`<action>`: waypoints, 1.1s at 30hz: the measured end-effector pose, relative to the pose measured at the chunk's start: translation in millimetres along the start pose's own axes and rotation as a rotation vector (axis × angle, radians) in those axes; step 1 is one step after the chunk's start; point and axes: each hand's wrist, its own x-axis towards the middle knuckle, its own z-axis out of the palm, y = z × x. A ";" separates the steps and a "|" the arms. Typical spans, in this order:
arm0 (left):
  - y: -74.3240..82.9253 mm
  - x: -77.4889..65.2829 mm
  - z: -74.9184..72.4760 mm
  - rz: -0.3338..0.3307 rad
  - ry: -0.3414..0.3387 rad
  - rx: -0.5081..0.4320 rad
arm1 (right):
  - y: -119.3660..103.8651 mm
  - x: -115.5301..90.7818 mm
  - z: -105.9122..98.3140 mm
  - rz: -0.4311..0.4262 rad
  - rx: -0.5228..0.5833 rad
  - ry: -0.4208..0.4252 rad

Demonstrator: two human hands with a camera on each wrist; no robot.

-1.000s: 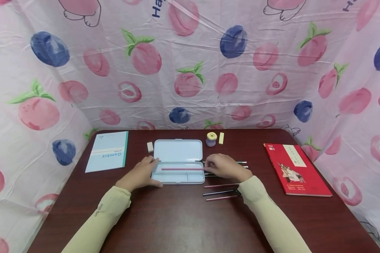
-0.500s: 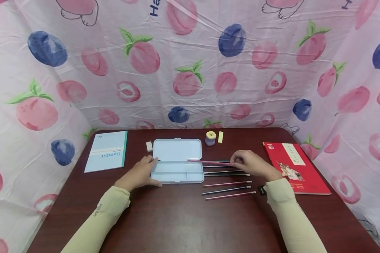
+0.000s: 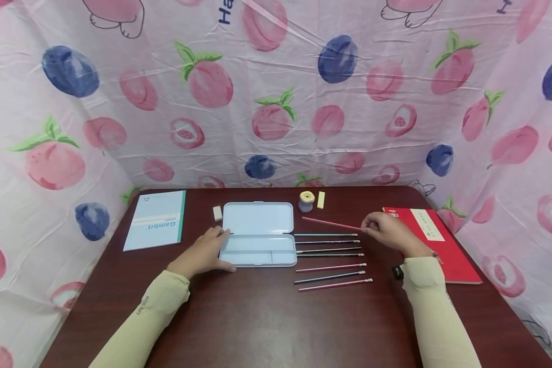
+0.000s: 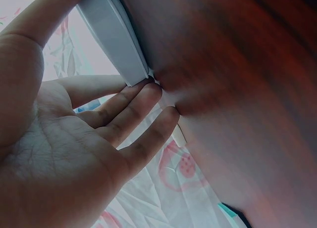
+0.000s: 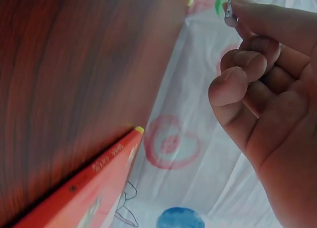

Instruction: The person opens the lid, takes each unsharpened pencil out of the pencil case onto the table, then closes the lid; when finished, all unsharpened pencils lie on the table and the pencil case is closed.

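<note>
My right hand [image 3: 386, 232] pinches a red pencil [image 3: 331, 223] near its eraser end, thumb against forefinger. The pencil points left, just behind a row of pencils [image 3: 328, 242] beside the case. In the right wrist view, the metal band and pale eraser [image 5: 230, 20] show below the fingertips; the other fingers curl loosely. My left hand [image 3: 204, 251] rests against the left end of a pale blue pencil case [image 3: 246, 258], thumb along its front edge. The left wrist view shows fairly straight fingers [image 4: 143, 97] touching the case's corner. The case's lid stands open, its compartments bare.
Several more pencils [image 3: 333, 287] lie nearer the front. A white eraser [image 3: 217, 213], a yellow-topped round sharpener [image 3: 306, 202] and a yellow strip [image 3: 321, 200] are at the back. A blue notebook [image 3: 156, 220] lies left, a red book [image 3: 430, 245] right, partly under my right forearm.
My right hand has carried the red pencil from above the case rightward and back, beyond the pencil row. The left hand has stayed at the case.
</note>
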 end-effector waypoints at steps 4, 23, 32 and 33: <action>-0.9 0.0 0.9 0.012 0.007 0.001 | -0.1 10.2 9.9 -0.057 -0.028 0.007; -0.4 -0.5 0.4 0.010 0.011 0.000 | 1.7 56.4 32.5 -0.044 -0.019 -0.086; -1.0 0.2 1.2 0.000 0.008 0.000 | 5.2 59.5 36.5 0.018 0.016 -0.127; -1.1 0.1 1.3 -0.002 0.007 -0.001 | 5.2 59.7 36.5 0.023 0.021 -0.128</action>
